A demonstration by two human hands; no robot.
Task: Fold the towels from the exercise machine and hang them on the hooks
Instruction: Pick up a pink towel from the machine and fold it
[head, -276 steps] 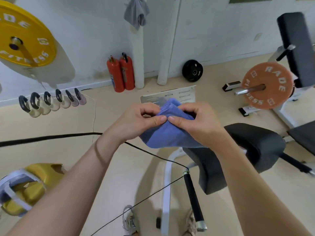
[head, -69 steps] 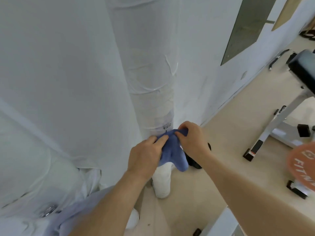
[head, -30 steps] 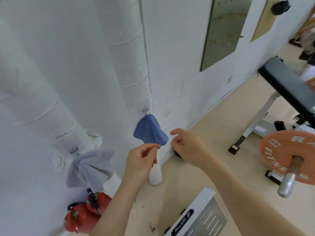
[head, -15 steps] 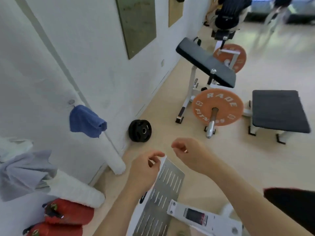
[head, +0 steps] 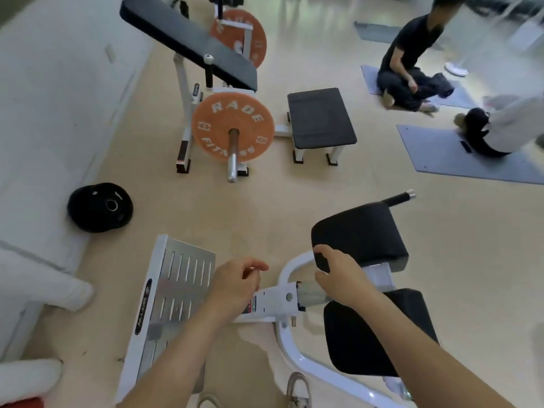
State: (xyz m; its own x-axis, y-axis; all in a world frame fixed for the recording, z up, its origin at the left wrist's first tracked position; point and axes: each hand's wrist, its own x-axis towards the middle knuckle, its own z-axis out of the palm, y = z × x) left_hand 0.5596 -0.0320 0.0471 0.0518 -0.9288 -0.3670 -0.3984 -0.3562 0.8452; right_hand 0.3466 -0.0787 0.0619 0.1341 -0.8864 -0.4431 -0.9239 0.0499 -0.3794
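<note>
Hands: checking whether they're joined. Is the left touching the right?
Apart. The head view shows floor and white frame between the left hand and right hand.

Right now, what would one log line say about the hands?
left hand: empty, loosely curled | right hand: empty, by black pad | both: above exercise machine

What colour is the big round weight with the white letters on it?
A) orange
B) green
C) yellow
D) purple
A: the weight plate with the white letters RADE FITNESS, sitting on the metal bar, is orange.
</note>
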